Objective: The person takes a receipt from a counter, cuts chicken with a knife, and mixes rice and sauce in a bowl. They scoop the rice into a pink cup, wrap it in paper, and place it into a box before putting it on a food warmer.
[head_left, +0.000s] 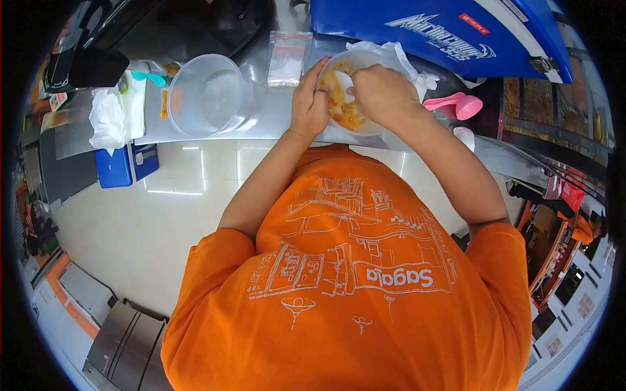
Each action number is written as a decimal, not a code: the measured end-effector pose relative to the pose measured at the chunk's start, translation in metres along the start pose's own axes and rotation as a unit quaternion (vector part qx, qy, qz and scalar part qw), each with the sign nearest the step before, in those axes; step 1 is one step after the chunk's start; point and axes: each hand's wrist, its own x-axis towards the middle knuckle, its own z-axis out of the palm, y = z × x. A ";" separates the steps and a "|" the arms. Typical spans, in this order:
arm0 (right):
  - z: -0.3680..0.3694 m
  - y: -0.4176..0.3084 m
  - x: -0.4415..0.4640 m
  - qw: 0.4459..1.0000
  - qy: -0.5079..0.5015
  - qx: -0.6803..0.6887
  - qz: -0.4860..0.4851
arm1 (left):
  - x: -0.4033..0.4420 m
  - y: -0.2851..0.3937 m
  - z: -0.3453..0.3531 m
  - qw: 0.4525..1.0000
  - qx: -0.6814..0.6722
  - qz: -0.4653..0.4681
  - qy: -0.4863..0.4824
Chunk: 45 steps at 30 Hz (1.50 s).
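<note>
A translucent plastic bowl point(362, 126) stands on the steel counter close in front of my body. Orange-yellow food point(345, 116), partly mashed or mixed, lies in it. My left hand point(309, 101) is closed around the bowl's left side, thumb near the rim. Over the bowl's right side, my right hand point(381, 93) grips a white spoon point(342, 81) whose head dips into the food; its handle is mostly hidden by the fingers. White crumpled plastic or paper point(407, 65) lies just behind that hand.
Left of the bowl stands a larger clear tub point(236, 81). A small zip bag point(289, 57), a teal spoon point(150, 77) and white tissue point(108, 118) lie nearby. A pink scoop point(465, 107) is at the right. A blue cooler box point(443, 32) and a black container point(189, 32) border the back.
</note>
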 end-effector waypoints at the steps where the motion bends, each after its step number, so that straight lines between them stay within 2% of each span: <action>1: 0.000 -0.006 0.000 1.000 -0.015 -0.006 -0.003 | -0.003 -0.001 0.000 1.000 0.002 -0.005 -0.001; 6: 0.008 0.010 -0.003 0.995 -0.067 -0.048 -0.049 | 0.000 -0.002 0.000 0.999 -0.032 -0.024 -0.009; 8: -0.015 0.011 -0.012 0.993 -0.004 -0.115 0.018 | -0.001 -0.002 0.000 0.999 -0.035 -0.031 -0.010; 12: 0.000 0.014 -0.006 0.991 0.019 -0.122 0.050 | -0.001 -0.004 0.002 0.998 -0.046 -0.029 -0.007; 14: 0.034 0.017 0.008 0.989 0.015 -0.130 -0.063 | 0.000 -0.002 0.002 0.998 -0.049 -0.032 -0.008; 15: 0.031 0.020 0.005 0.989 0.016 -0.132 -0.064 | 0.001 -0.001 0.001 0.998 -0.049 -0.036 -0.003; 17: 0.027 0.024 -0.007 0.983 -0.030 -0.069 -0.168 | 0.000 0.002 -0.003 0.998 -0.043 -0.044 -0.004; 21: -0.018 0.017 -0.008 0.980 -0.093 -0.132 -0.112 | 0.000 0.001 0.001 0.999 -0.028 -0.033 -0.007; 23: -0.006 0.020 0.010 0.967 0.059 -0.172 -0.177 | -0.001 0.000 0.000 0.999 -0.036 -0.036 -0.012; 24: -0.008 0.015 0.012 0.967 0.060 -0.172 -0.177 | 0.000 -0.001 -0.001 0.998 -0.041 -0.039 -0.014; 26: -0.012 0.003 0.011 0.981 -0.082 -0.171 -0.027 | -0.002 -0.002 0.000 0.999 -0.015 -0.029 -0.004; 29: -0.006 0.004 -0.002 0.985 -0.126 -0.111 -0.039 | -0.005 0.003 0.004 1.000 0.012 -0.013 0.016; 33: -0.010 0.020 0.000 0.989 -0.135 -0.058 -0.015 | -0.005 0.006 0.000 1.000 0.002 -0.028 0.000; 35: -0.021 0.020 0.002 0.991 -0.041 -0.088 0.089 | -0.004 0.005 0.002 1.000 0.005 -0.016 0.009; 36: -0.020 0.017 0.005 0.989 -0.053 -0.071 0.117 | -0.006 0.005 0.001 1.000 0.008 -0.004 0.006; 37: -0.012 0.012 0.004 0.989 -0.055 -0.069 0.116 | -0.007 0.006 0.000 1.000 0.008 -0.006 0.005; 39: 0.003 0.005 0.002 0.998 -0.016 -0.066 0.003 | -0.004 0.006 0.003 1.000 0.001 -0.008 0.010; 40: 0.002 0.008 0.001 0.998 -0.016 -0.067 0.004 | -0.003 0.006 0.003 1.000 -0.001 -0.008 0.010; 42: -0.005 0.014 -0.002 0.994 -0.090 -0.017 -0.067 | -0.005 0.005 0.001 1.000 0.008 0.000 0.002; 43: -0.010 0.018 -0.002 0.994 -0.089 -0.018 -0.066 | -0.005 0.005 0.002 1.000 0.008 0.001 0.002; 45: -0.018 0.024 0.002 0.996 0.010 -0.082 0.020 | -0.005 0.005 0.001 1.000 0.011 -0.005 -0.001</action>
